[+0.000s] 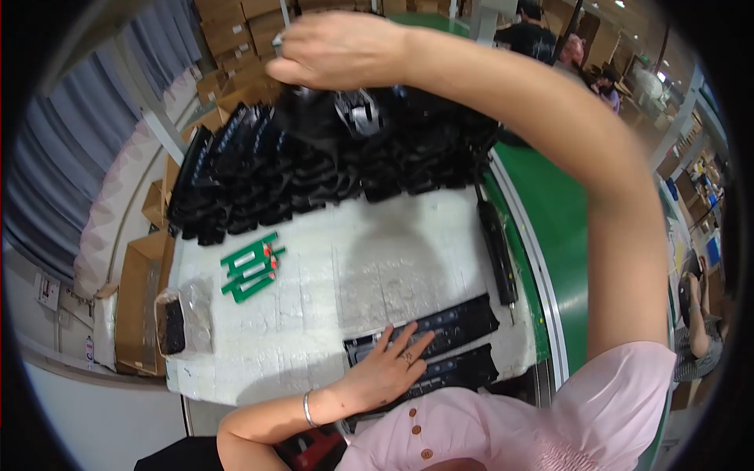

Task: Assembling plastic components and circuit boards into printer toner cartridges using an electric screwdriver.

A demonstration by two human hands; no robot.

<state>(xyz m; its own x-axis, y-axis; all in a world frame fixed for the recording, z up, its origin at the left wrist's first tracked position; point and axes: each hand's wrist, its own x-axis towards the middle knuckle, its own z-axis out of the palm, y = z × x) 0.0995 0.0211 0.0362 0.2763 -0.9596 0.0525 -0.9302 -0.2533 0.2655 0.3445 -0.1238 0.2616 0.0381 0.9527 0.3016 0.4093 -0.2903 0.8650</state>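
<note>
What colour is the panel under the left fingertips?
The panel is mostly black, seen best in the head view.

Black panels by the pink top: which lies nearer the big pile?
The farther black panel, under the fingers of the left hand; the nearer panel lies closer to the pink top.

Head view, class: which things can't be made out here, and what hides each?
In the head view:
Whatever the right hand may hold: hidden by its own curl and blurred.
The far part of the black pile: behind that hand and the right forearm.
Part of the nearer black panel: covered by the left hand and pink top.
The red thing near the bottom: partly covered by the pink top.
</note>
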